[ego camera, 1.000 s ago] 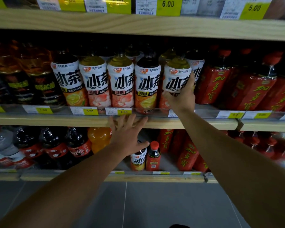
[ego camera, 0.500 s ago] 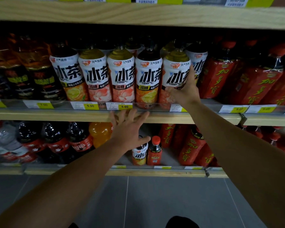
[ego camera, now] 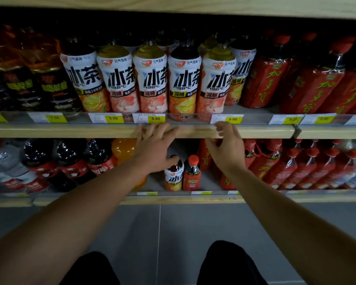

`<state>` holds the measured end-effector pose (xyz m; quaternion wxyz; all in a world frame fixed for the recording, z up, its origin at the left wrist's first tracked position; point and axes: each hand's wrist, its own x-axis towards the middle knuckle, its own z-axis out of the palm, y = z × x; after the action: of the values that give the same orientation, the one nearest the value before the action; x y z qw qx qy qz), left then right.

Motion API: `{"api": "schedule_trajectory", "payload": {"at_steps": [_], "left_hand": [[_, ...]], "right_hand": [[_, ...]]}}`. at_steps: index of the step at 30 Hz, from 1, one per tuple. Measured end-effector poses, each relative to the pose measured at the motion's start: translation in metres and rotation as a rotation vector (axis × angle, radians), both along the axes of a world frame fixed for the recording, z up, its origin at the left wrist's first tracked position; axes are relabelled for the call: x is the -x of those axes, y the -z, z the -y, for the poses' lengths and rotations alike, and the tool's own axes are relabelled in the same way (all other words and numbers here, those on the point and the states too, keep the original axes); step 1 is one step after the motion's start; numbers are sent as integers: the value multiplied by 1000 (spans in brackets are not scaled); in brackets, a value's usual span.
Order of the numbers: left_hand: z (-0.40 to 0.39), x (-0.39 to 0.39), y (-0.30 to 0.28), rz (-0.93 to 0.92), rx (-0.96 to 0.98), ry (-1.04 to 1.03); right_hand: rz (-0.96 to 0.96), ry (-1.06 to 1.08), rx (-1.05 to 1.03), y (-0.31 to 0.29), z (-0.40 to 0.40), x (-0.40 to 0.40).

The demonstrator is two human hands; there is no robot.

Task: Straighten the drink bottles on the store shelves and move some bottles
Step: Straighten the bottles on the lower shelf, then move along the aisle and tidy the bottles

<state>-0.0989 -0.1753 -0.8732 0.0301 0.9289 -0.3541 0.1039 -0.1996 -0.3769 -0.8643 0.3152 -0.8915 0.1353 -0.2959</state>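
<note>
With both hands, left [ego camera: 155, 150] and right [ego camera: 227, 150], spread empty at frame centre, best grip the small iced-tea bottle [ego camera: 173, 175] below on the lower shelf [ego camera: 275, 197] low, around its body, keeping it upright.

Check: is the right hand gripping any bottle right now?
No. The right hand hangs in front of the shelf edge with fingers loosely curled, below the white-label tea bottle, holding nothing.
</note>
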Motion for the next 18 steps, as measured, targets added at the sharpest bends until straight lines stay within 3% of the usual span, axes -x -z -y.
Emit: {"api": "schedule_trajectory", "payload": {"at_steps": [4,9,18], "left_hand": [[-44,-12,10,114,22,-135],[-67,-27,32,242,40,-137],[-63,-41,63,438,104,-142]], "right_hand": [[-273,-92,5,44,-24,8],[-497,-218,43,87,-52,-17],[-617,-283,28,136,-67,-93]]}}
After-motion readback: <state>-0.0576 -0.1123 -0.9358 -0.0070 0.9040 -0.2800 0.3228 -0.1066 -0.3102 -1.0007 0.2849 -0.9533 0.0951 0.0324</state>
